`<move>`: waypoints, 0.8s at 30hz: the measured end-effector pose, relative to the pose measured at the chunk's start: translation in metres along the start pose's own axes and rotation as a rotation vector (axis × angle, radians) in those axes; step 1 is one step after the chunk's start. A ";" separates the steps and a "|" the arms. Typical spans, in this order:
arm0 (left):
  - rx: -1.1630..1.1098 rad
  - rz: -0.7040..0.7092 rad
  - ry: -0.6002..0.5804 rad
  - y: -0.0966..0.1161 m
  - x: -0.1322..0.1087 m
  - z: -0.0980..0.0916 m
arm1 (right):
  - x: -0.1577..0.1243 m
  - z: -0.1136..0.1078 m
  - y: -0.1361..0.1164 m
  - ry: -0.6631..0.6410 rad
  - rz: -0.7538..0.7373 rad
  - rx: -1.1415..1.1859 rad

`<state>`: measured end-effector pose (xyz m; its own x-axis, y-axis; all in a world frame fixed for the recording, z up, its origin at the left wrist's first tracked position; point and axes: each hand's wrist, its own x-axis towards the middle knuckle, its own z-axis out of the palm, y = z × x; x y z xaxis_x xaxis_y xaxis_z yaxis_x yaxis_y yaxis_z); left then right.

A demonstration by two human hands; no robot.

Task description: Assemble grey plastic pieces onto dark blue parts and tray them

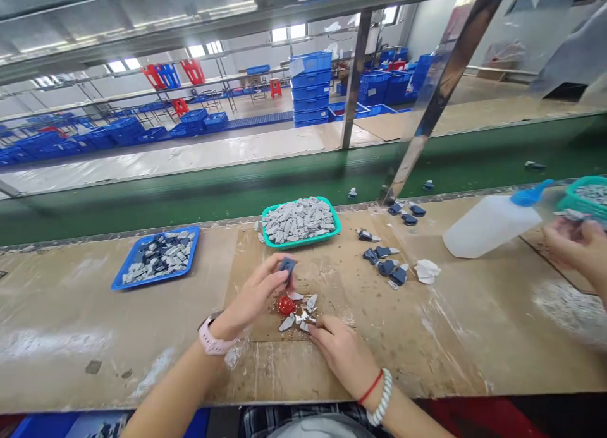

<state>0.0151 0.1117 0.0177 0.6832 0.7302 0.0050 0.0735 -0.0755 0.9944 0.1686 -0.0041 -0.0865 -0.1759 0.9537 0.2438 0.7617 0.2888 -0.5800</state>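
Translucent plastic bottle [490, 226], rough cardboard sheet [327, 286]

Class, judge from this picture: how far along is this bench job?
Looks done: dark blue pieces set out right of the cardboard sheet. In hand: the left hand holds one such piece; the right hand touches pale fragments. Left: a teal tray and a blue tray, both heaped with pieces.

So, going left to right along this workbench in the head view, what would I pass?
Blue tray of grey and dark parts, teal tray of grey pieces, white plastic squeeze bottle with blue cap, another teal tray.
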 end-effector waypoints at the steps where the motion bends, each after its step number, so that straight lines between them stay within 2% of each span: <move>1: -0.149 -0.062 0.067 -0.004 -0.017 -0.003 | 0.000 -0.001 0.002 -0.003 0.000 0.038; 3: -0.345 -0.134 0.188 -0.016 -0.046 -0.004 | 0.002 -0.004 0.006 0.019 0.048 0.224; 6: -0.446 -0.170 0.318 -0.035 -0.080 0.001 | 0.006 -0.011 0.011 0.054 0.264 0.626; 9: -0.348 -0.192 0.387 -0.048 -0.096 0.014 | 0.010 -0.018 0.010 -0.004 0.516 0.971; 12: -0.201 -0.197 0.418 -0.049 -0.098 0.028 | 0.013 -0.026 -0.001 -0.004 0.581 1.169; 15: -0.091 -0.206 0.381 -0.041 -0.093 0.040 | 0.013 -0.037 -0.021 0.107 0.424 1.127; 20: 0.002 -0.079 0.354 -0.033 -0.087 0.053 | 0.009 -0.052 -0.050 0.303 0.006 0.648; 24: 0.023 -0.033 0.362 -0.029 -0.086 0.062 | 0.009 -0.051 -0.057 0.297 -0.177 0.486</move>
<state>-0.0013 0.0090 -0.0182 0.3790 0.9253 0.0141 0.1105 -0.0604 0.9920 0.1550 -0.0164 -0.0116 -0.0388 0.8438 0.5352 0.3517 0.5128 -0.7832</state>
